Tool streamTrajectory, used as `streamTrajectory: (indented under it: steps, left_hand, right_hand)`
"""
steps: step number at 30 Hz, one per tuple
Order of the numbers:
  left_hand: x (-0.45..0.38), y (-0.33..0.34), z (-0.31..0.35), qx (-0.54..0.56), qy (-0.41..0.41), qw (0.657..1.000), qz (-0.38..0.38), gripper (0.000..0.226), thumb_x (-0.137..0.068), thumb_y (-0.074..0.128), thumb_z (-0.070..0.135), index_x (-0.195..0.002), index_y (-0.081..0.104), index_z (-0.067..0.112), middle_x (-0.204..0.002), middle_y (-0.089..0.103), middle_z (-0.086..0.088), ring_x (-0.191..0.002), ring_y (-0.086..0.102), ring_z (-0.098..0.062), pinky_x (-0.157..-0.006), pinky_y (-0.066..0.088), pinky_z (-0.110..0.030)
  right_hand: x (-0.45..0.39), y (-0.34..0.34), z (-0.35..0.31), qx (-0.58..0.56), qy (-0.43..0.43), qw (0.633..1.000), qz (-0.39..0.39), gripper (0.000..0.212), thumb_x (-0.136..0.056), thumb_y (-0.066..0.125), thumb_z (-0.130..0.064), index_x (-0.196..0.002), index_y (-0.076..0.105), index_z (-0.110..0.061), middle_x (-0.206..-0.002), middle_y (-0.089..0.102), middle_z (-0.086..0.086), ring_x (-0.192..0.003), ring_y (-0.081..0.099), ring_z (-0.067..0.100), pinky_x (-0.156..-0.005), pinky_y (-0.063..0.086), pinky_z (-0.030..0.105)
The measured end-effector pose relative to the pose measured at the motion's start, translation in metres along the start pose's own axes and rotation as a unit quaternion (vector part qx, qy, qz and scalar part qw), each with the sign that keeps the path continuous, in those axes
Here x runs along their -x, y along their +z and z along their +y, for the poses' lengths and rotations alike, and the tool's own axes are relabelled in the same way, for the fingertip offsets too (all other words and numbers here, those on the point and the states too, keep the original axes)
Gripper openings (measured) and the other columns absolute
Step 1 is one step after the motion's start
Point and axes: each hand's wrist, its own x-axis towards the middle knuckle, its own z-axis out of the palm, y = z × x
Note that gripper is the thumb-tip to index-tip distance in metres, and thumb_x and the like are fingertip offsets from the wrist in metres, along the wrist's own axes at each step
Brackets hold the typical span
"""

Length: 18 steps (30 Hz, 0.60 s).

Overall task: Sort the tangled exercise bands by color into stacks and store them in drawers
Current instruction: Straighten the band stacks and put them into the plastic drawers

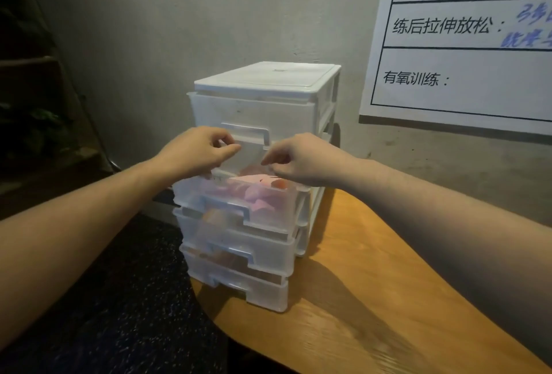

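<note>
Drawer unit: white translucent plastic, four tiers, stood on a wooden table against a grey wall. The contents are blurred by the frosted fronts.

Second drawer: pulled out partway; pink exercise bands are seen inside, heaped rather than flat, their number not to be made out. An orange-red piece is glimpsed at the right rim.

Third drawer and bottom drawer: orange-brown shapes are shown through the fronts, indistinct.

Top drawer: closed; the contents cannot be told.

Left hand: held at the top drawer's handle, fingers curled with thumb extended; whether the handle is gripped cannot be told.

Right hand: held over the open drawer, fingers curled and pressed together; any band pinched is hidden.

Wall poster: cut off at the frame's right edge.
</note>
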Motion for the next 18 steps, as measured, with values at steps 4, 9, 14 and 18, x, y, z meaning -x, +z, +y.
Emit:
streamTrajectory:
  steps: [4,9,14,18]
  left_hand:
    - [-0.008,-0.008,-0.003,-0.018,-0.032,0.996,-0.082,0.030,-0.090,0.069,0.049,-0.109,0.066,0.027,-0.098,0.070,-0.001,-0.059,0.066,-0.020,-0.051,0.055,-0.028]
    - [-0.021,-0.005,0.002,-0.082,-0.074,0.966,-0.234,0.055,-0.084,0.077,0.045,-0.133,0.056,0.029,-0.129,0.060,0.005,-0.078,0.070,-0.017,-0.054,0.052,-0.023]
    - [-0.037,0.012,0.000,-0.137,-0.048,0.938,-0.315,0.070,-0.090,0.074,0.027,-0.148,0.038,0.043,-0.143,0.048,0.005,-0.099,0.064,-0.019,-0.062,0.054,-0.023]
    - [-0.041,0.025,-0.007,-0.198,0.019,0.922,-0.331,0.041,-0.095,0.065,0.028,-0.105,0.049,0.065,-0.116,0.062,0.011,-0.099,0.059,-0.017,-0.084,0.051,-0.031]
  right_hand:
    - [-0.012,0.005,-0.009,0.022,0.008,0.999,-0.048,0.028,-0.093,0.069,-0.037,-0.115,0.073,-0.021,-0.106,0.073,-0.005,-0.090,0.065,0.009,-0.084,0.056,0.026]
    - [-0.028,0.015,-0.015,0.098,0.018,0.988,-0.116,0.029,-0.090,0.070,-0.043,-0.113,0.072,-0.025,-0.104,0.071,-0.005,-0.086,0.062,0.012,-0.072,0.046,0.023]
    - [-0.042,0.023,-0.018,0.160,0.055,0.970,-0.177,0.029,-0.093,0.068,-0.030,-0.121,0.070,-0.023,-0.110,0.069,-0.001,-0.086,0.060,0.015,-0.075,0.045,0.025]
    - [-0.047,0.026,-0.021,0.216,0.031,0.960,-0.177,0.023,-0.096,0.063,-0.027,-0.118,0.071,-0.024,-0.108,0.069,-0.001,-0.090,0.060,0.019,-0.076,0.045,0.029]
